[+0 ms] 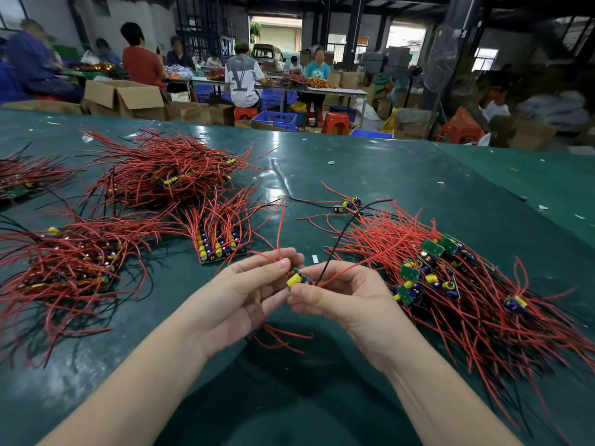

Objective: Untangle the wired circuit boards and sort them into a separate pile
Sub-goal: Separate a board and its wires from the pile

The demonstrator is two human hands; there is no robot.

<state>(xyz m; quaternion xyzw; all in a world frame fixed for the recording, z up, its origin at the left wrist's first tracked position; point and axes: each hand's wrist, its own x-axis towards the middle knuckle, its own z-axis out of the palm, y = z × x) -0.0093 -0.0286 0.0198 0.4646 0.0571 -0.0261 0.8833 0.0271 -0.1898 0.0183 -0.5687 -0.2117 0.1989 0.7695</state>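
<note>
One wired circuit board point(299, 278), carrying a yellow capacitor, is held above the green bench point(418, 175) between both hands, in front of the person. The board is pinched by the left hand point(248, 291) with thumb and fingertips curled onto its left edge and onto the red leads rising from it. It is pinched from the other side by the right hand point(335, 294), whose thumb lies against the board's lower edge and whose curled fingers hold a black wire point(338, 243) and a red lead. These wires run back toward the unsorted heap, so the board is judged not yet free.

The unsorted heap point(450, 284) lies on the bench just beside the right hand. Green boards lie there at mixed angles, some face down, with leads crossing in all directions. A good deal of stock is judged to remain in it. Two or three loose boards point(349, 202) lie apart, beyond the heap.

On the left side, sorted work is indicated. A small aligned row point(222, 243) of boards is laid near the left hand with its leads fanned away from the person. It is judged to be the pile in progress. Larger bundles point(161, 169) and point(67, 262) lie farther left and behind it, and another is cut by the frame edge.

The task is judged well advanced but unfinished: the held board is to be freed and laid down, and the heap on the right is to be worked through.
</note>
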